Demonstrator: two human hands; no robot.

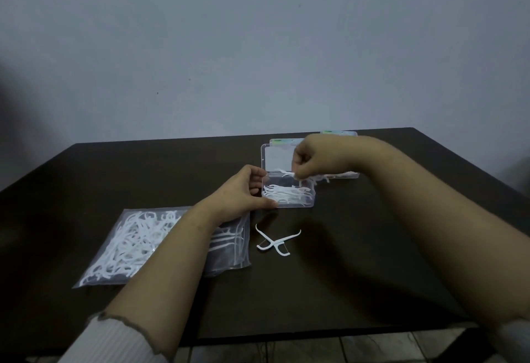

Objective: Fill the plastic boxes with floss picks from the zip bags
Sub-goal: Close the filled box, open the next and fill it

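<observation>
Steadying the open plastic box [288, 194] at frame centre, the left hand [243, 192] is gripping its side while the right hand [311, 159] is pinching floss picks [286, 173] above it.

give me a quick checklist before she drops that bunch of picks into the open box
1. Open plastic box steadied by left hand: ok.
2. Right hand pinching floss picks above the box: ok.
3. Lid swung back, clear of the opening: ok.
4. Room left in the box: cannot tell.
5. Two stray picks lying on the table: not ok.
6. Zip bag still holding picks: ok.
</observation>
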